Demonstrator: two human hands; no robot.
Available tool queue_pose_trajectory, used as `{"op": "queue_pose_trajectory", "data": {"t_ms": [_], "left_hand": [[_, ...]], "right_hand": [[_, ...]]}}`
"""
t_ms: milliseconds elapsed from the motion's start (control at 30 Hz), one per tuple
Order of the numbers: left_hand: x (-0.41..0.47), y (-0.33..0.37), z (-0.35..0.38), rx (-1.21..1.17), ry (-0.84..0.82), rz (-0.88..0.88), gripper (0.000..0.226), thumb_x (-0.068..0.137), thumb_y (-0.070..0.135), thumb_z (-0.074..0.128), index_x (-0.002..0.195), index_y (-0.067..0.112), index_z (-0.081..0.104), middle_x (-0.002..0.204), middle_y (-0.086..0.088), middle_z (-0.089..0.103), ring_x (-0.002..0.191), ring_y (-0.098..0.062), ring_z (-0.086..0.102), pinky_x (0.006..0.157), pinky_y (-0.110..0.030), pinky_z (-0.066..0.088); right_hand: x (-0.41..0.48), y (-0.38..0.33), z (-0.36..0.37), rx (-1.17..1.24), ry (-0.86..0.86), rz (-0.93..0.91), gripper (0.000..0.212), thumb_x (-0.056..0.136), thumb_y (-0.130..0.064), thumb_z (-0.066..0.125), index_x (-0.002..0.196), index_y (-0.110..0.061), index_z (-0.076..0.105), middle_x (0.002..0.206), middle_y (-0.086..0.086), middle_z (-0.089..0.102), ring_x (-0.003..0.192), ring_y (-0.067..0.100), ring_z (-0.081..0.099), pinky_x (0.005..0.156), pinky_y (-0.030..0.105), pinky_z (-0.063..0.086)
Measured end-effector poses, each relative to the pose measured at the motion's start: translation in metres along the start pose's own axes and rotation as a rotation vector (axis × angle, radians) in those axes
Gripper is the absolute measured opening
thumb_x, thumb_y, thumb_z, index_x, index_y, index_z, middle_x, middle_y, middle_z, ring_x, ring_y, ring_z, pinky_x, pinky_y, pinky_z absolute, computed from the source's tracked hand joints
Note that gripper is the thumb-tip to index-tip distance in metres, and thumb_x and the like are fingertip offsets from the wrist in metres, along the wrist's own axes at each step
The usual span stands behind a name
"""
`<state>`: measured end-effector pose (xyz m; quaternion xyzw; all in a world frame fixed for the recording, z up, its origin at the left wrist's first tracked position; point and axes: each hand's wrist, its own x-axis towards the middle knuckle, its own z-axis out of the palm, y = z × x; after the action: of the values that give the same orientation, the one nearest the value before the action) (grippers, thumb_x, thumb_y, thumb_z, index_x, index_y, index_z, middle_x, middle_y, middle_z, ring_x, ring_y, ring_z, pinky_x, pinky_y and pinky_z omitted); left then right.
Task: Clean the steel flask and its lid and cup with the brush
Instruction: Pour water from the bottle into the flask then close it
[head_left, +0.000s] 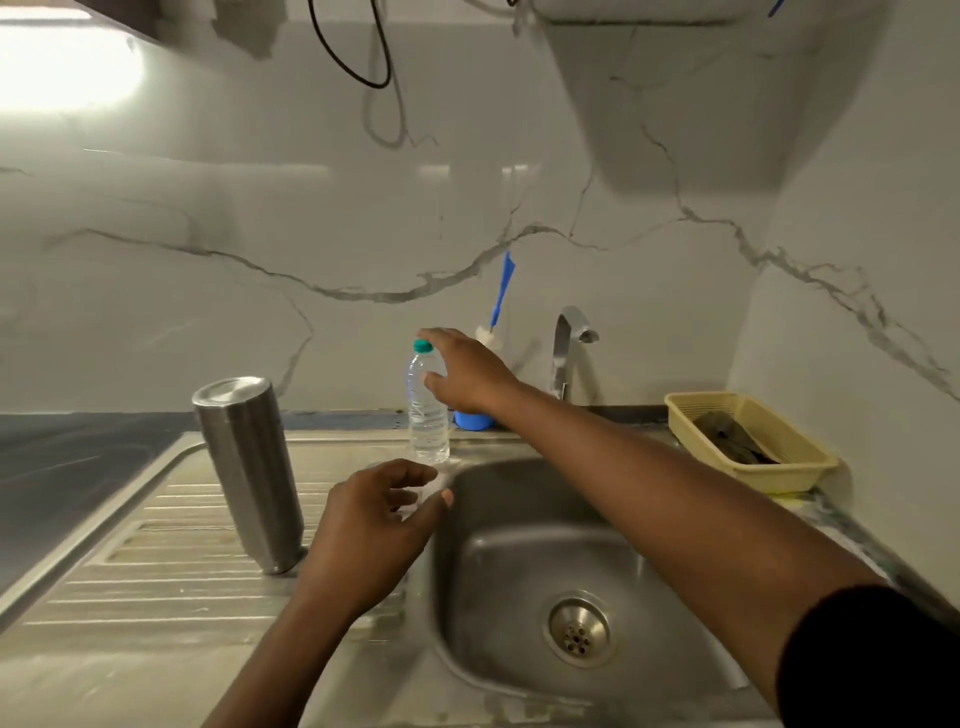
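Steel flask (249, 467) stood upright on the drainboard (156, 545), left of the sink (519, 545), steel cap on top. Nothing opened yet, by the look of it.

R hand (467, 374) was stretched to the back ledge, fingers spread & near straight, nothing in them. Its thumb overlapped the clear plastic bottle (428, 421) and the fingertips were by the green cap, but no wrap round it that I could see.

Key relation: the brush (502, 291) sat just behind that hand, bristle end down in a blue holder (474, 420). Long axis was near vertical, blue handle sticking up above the knuckles w/ a slight lean to the right. So from the R fingers the brush lay farther back & a touch right, bottle just beside on the left.

L hand (369, 530) hovered low over the sink's left rim, fingers loosely curled. Smth pale/clear was under the fingertips — couldn't tell what it was or whether it was held. L hand was the nearer one to the flask, which was just to its left, not touching.

My read: early stage, fetch-brush step. R hand was the obvious one for the brush: take the handle high, lift along its axis. L hand for the flask. Risk — the bottle was close enough to get knocked into the sink.
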<state>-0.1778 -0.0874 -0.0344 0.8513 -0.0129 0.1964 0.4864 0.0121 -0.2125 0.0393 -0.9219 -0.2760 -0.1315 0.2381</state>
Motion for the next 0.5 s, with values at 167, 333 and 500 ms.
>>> {"op": "queue_pose_trajectory", "data": {"t_ms": [167,333,500], "left_hand": [[-0.006,-0.005,-0.016,0.012,0.016,-0.010,0.028,0.087,0.038,0.084,0.112,0.029,0.079,0.103,0.023,0.076,0.097,0.003,0.073,0.086,-0.024,0.061],[-0.015,-0.011,-0.026,0.013,0.054,-0.039,0.021,0.087,0.032,0.085,0.107,0.027,0.080,0.092,0.020,0.078,0.092,0.008,0.072,0.078,-0.024,0.062],[-0.023,-0.011,-0.034,0.012,0.050,-0.048,0.021,0.086,0.032,0.085,0.106,0.032,0.078,0.089,0.020,0.078,0.091,0.000,0.074,0.079,-0.021,0.061]], "right_hand": [[0.034,0.001,0.020,-0.118,-0.151,0.072,0.063,0.104,-0.028,0.049,0.163,-0.025,0.025,0.171,-0.005,0.020,0.150,0.032,0.033,0.118,0.040,0.035],[0.040,0.001,0.015,-0.100,0.022,0.044,0.028,0.100,-0.024,0.061,0.126,-0.012,0.064,0.131,0.008,0.056,0.117,0.028,0.057,0.095,0.037,0.048],[0.011,-0.007,-0.008,-0.104,0.020,-0.009,0.029,0.088,-0.038,0.078,0.094,-0.011,0.068,0.101,0.005,0.068,0.090,0.021,0.064,0.077,0.035,0.054]]}}
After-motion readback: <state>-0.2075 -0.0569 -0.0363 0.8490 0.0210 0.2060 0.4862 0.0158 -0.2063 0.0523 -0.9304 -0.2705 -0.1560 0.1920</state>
